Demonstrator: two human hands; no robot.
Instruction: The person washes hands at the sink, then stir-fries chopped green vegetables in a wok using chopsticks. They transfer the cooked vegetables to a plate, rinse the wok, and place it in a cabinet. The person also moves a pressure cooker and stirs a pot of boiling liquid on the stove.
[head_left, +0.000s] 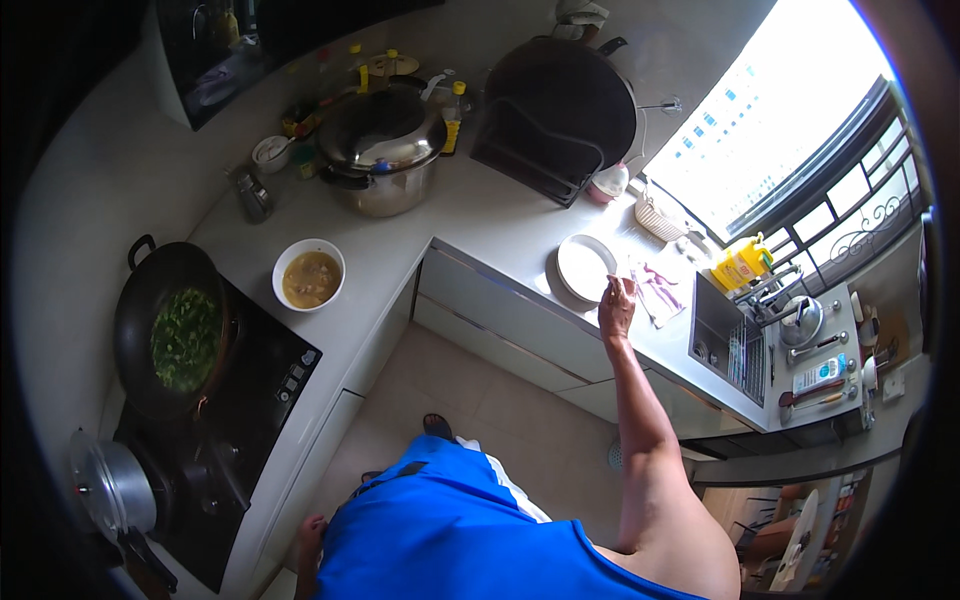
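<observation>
My right hand (618, 298) reaches out to the counter under the window, its fingers at the rim of a round white dish (585, 266). A pink-patterned cloth (657, 291) lies just beyond that hand. Low at the left, my left hand (312, 531) hangs beside my blue top, partly hidden; whether it holds anything cannot be made out. Chopped leafy greens (186, 337) lie in a dark wok (135, 330) on the black cooktop (262, 375). A white bowl of soup with chunks in it (309, 276) stands on the counter beside the cooktop.
A pressure cooker (120, 487) sits at the cooktop's near end. Behind the soup bowl stand a large lidded steel pot (386, 180), seasoning bottles and jars. A black rack (532, 161) holds a big dark pan (562, 97). The sink (716, 322) lies right, beside a yellow jug (741, 262).
</observation>
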